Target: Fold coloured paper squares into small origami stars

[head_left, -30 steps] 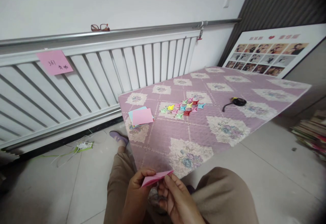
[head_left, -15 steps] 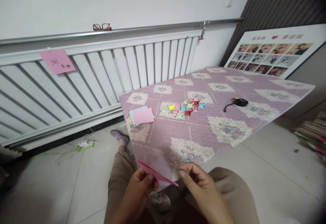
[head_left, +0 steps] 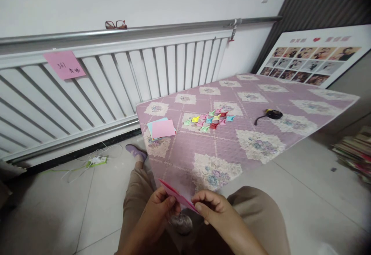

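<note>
A folded pink sheet of paper is held over my lap, at the near corner of the table. My left hand pinches its lower left edge between thumb and fingers. At the paper's right end, my right hand has thumb and forefinger closed on the corner. Beyond my hands, a stack of coloured paper sheets, pink on top and light blue beneath, lies near the table's left edge. Several small folded paper pieces in green, yellow, pink, blue and red sit in slanting rows to its right.
The table has a purple floral cloth. A black tape measure lies on its right part. Behind stands a white radiator with glasses on the pipe above. A power strip with cables lies on the floor at left.
My right hand has moved left and down onto the right end of the pink paper, from which it was apart before. My left hand keeps its pinch.
</note>
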{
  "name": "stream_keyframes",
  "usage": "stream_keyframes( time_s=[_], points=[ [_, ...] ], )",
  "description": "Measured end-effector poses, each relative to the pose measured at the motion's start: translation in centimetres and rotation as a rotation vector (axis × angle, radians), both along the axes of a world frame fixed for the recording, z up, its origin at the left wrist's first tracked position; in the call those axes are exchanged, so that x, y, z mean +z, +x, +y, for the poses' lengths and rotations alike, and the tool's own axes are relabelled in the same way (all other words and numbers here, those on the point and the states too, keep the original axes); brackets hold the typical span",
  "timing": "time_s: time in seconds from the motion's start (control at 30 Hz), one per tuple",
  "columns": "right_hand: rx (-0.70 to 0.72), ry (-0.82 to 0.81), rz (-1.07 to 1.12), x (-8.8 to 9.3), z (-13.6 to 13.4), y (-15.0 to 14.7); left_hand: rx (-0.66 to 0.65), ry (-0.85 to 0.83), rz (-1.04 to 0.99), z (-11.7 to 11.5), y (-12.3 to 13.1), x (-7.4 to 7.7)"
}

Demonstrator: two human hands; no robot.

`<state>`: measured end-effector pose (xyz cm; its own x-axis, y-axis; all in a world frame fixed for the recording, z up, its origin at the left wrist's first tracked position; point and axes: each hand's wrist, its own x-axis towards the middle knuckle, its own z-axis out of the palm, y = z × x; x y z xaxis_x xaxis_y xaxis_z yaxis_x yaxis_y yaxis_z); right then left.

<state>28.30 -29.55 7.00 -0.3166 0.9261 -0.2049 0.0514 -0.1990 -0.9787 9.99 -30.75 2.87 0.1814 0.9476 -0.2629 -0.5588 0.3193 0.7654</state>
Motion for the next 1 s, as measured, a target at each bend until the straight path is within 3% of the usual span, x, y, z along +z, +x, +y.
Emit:
stream_keyframes(
  time_s=[0.13, 0.23, 0.37, 0.53, 0.77, 1.0],
  points=[
    [0.016, 0.084, -0.045, 0.3, 0.0, -0.2, -0.005, 0.007, 0.007, 0.0, -0.1, 0.1],
    [0.018, 0.276, -0.182, 0.4, -0.1, -0.1, -0.018, 0.016, -0.001, 0.0, -0.2, 0.3],
    [0.121, 0.498, -0.389, 0.6, -0.1, 0.1, -0.031, 0.018, -0.008, 0.1, -0.3, 0.4],
    [0.177, 0.510, -0.463, 0.7, -0.4, -0.1, -0.053, 0.041, -0.007, 0.0, -0.4, 0.1],
    [0.175, 0.511, -0.394, 0.6, -0.9, -0.5, -0.096, 0.027, -0.082, -0.1, -0.4, -0.6],
    [0.297, 0.522, -0.377, 1.4, -0.9, -0.3, -0.129, 0.032, -0.109, 0.0, -0.5, -1.0]
  ],
)
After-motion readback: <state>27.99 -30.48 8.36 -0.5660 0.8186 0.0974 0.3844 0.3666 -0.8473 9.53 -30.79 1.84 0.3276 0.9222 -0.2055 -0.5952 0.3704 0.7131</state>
